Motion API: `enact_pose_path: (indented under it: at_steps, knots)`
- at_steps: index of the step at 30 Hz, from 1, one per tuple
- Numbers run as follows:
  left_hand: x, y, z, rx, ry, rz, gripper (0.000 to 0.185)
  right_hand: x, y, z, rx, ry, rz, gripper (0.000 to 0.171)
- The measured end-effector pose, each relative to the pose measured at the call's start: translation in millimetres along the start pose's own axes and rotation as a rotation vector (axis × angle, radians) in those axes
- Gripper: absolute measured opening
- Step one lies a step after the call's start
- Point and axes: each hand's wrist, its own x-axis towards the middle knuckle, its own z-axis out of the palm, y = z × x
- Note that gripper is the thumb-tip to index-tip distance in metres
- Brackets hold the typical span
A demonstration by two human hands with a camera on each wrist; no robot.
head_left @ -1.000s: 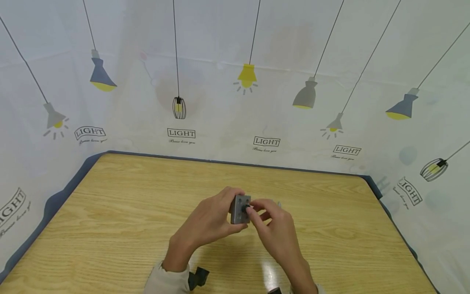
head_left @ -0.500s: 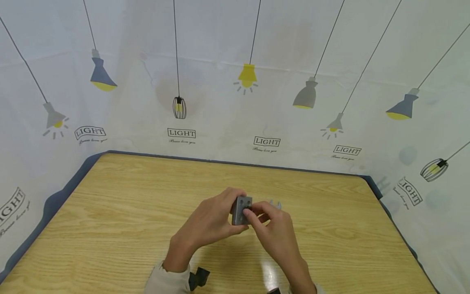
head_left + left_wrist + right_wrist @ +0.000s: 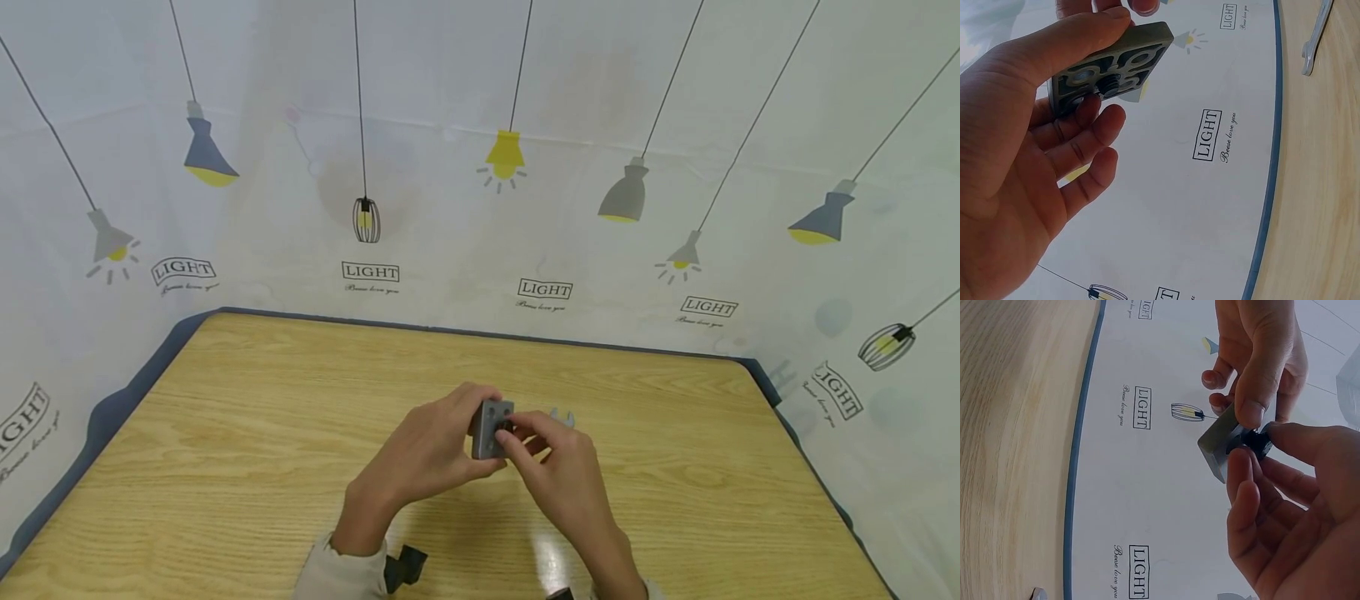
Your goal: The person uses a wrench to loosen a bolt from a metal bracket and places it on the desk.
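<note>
Above the desk (image 3: pixel 262 400), my left hand (image 3: pixel 427 454) grips a small grey block (image 3: pixel 491 429), thumb along its top edge, fingers (image 3: pixel 1094 134) curled behind its ribbed back. The block's holed face turns toward my right hand (image 3: pixel 558 475), just beside it. My right fingers (image 3: pixel 1297 447) pinch a small black knob (image 3: pixel 1254 442) against that face, narrow, thumb and forefinger closed on it. The knob's axis runs square into the block, straight ahead of my right fingertips. A wrench (image 3: pixel 562 415) lies on the desk just beyond my right fingers. How deep the knob sits is hidden; its threads cannot be made out.
</note>
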Motion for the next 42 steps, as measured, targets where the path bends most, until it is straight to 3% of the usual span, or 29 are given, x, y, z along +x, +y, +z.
enact_pose_path:
  at_steps: [42]
  knots:
    - [-0.6,-0.5,-0.8,0.001,0.015,0.02,0.061,-1.9,-1.4,-3.4,-0.033,-0.016,-0.082,0.026]
